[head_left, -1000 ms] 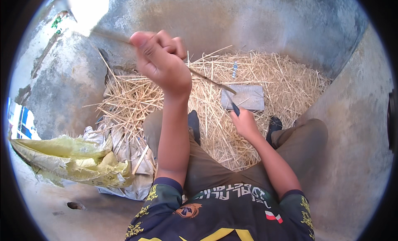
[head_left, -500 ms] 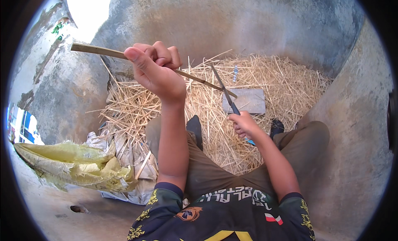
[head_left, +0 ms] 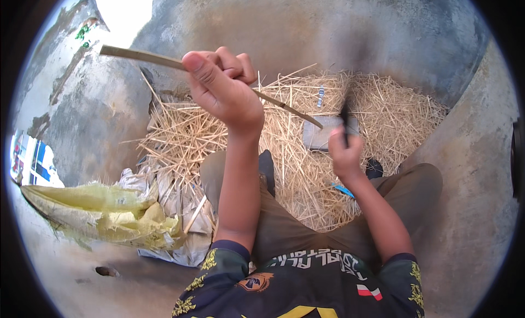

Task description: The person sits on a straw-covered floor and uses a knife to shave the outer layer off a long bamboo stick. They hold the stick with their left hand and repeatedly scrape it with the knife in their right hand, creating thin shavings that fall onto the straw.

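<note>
A: Grip first. Left hand (head_left: 221, 88) is fisted tight round a long thin bamboo strip (head_left: 164, 59), raised up in front, thumb along the near side. The strip runs from upper left, through the fist, and tapers to a point down right, near the right hand.

B: And the right?

A: Right hand (head_left: 345, 152) is closed round a dark-handled knife (head_left: 344, 113). The blade is blurred, so I can't tell exactly where the edge sits against the strip's tip.

B: Left to right, what else?

A: Yellow woven sack (head_left: 98, 217) crumpled at far left on the concrete floor (head_left: 71, 126), a pale sack (head_left: 164, 192) just beside it, then the pile of straw-like slivers (head_left: 284, 148) spread under the legs. A flat grey block (head_left: 320, 133) lies on the pile just beside the right hand. Something small and blue (head_left: 344, 190) shows by the right wrist.

B: Risks?

A: Main one, I'd judge: the blade is moving fast and is close to the thin tip. If it skips off the taper, it could run toward the left hand or down at the knee. Also the strip is held far from its tip, so the free end can flex and the cut could dig in or snap it. Loose slivers underfoot mean the block could shift.
</note>
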`<action>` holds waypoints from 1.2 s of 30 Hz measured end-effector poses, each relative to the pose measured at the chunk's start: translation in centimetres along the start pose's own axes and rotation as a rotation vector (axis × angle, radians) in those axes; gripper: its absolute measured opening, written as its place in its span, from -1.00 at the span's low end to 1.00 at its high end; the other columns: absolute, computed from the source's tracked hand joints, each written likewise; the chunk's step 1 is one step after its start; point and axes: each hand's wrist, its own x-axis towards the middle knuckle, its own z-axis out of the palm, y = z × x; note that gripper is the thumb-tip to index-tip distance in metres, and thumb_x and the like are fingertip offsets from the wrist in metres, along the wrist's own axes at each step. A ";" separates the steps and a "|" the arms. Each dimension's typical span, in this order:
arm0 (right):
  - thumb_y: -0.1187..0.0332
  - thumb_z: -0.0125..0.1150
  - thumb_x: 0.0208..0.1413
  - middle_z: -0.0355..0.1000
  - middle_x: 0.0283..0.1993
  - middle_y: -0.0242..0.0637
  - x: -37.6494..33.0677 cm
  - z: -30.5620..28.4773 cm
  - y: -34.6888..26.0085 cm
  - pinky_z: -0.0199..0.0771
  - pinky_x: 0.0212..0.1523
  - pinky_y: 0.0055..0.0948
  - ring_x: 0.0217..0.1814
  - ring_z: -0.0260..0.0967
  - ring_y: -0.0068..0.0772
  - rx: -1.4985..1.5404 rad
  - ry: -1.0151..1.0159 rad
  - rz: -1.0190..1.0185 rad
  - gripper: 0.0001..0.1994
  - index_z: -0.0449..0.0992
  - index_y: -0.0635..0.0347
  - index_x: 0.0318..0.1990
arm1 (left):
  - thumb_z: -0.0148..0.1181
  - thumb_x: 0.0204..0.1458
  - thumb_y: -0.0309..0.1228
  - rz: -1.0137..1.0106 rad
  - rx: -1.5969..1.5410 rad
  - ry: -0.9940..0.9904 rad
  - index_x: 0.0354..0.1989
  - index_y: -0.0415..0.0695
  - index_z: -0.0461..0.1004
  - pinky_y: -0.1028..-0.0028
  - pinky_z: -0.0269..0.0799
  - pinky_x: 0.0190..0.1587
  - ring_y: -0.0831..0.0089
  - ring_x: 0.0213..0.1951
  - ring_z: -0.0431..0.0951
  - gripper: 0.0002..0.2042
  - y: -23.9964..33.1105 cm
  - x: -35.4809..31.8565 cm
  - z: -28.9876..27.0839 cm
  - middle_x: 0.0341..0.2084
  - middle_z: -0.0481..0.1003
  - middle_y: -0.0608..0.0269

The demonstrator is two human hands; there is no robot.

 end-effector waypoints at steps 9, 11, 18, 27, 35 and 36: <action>0.25 0.14 0.03 0.48 -0.51 0.18 0.8 0.3 6.1 0.46 -0.33 -0.07 -0.39 0.52 0.16 -0.646 -0.231 0.363 -0.66 0.50 0.48 -0.48 | -0.22 0.27 0.21 -0.075 -0.062 -0.064 -0.54 0.05 -0.01 0.51 -0.28 -0.68 0.64 -0.73 -0.19 -0.48 -0.3 -0.3 -0.8 -0.77 -0.13 0.50; 0.25 0.13 0.02 0.47 -0.54 0.14 -0.1 0.7 7.1 0.47 -0.36 -0.10 -0.45 0.52 0.10 -0.584 -0.242 0.391 -0.66 0.49 0.47 -0.50 | -0.24 0.25 0.24 -0.097 -0.068 -0.090 -0.54 0.06 -0.01 0.50 -0.29 -0.67 0.64 -0.73 -0.20 -0.47 -0.1 -0.6 -0.5 -0.77 -0.14 0.50; 0.32 0.12 0.03 0.27 -0.73 -0.31 2.5 -1.3 6.1 0.09 -0.74 -0.34 -0.80 0.15 -0.42 0.264 -0.570 1.021 -0.73 0.36 0.25 -0.63 | -0.29 0.25 0.24 -0.204 -0.255 -0.122 -0.55 0.03 -0.02 0.53 -0.31 -0.69 0.67 -0.74 -0.24 -0.46 -0.2 0.3 -1.8 -0.78 -0.14 0.52; 0.33 0.12 0.16 0.35 -0.68 -0.22 0.4 1.0 -5.5 0.26 -0.56 -0.31 -0.66 0.33 -0.33 -0.274 0.036 0.014 -0.78 0.51 0.34 -0.39 | -0.28 0.19 0.31 -0.235 -0.276 -0.139 -0.56 0.02 -0.02 0.55 -0.29 -0.71 0.68 -0.75 -0.24 -0.42 0.0 -0.5 -1.2 -0.77 -0.14 0.54; 0.28 0.17 0.06 0.51 -0.48 0.11 0.2 0.1 5.6 0.45 -0.39 -0.15 -0.44 0.53 0.03 -0.685 -0.242 0.480 -0.69 0.54 0.48 -0.29 | -0.22 0.20 0.26 -0.191 -0.314 -0.399 -0.59 -0.01 0.00 0.58 -0.19 -0.76 0.70 -0.78 -0.14 -0.42 1.2 -1.9 -1.2 -0.78 -0.08 0.52; 0.28 0.18 0.03 0.51 -0.45 0.15 0.7 0.5 5.3 0.47 -0.35 -0.14 -0.39 0.54 0.06 -0.683 -0.277 0.498 -0.67 0.54 0.49 -0.30 | -0.21 0.22 0.23 -0.173 -0.305 -0.417 -0.59 -0.02 0.02 0.59 -0.18 -0.75 0.71 -0.77 -0.12 -0.43 1.1 -2.0 -0.9 -0.78 -0.07 0.52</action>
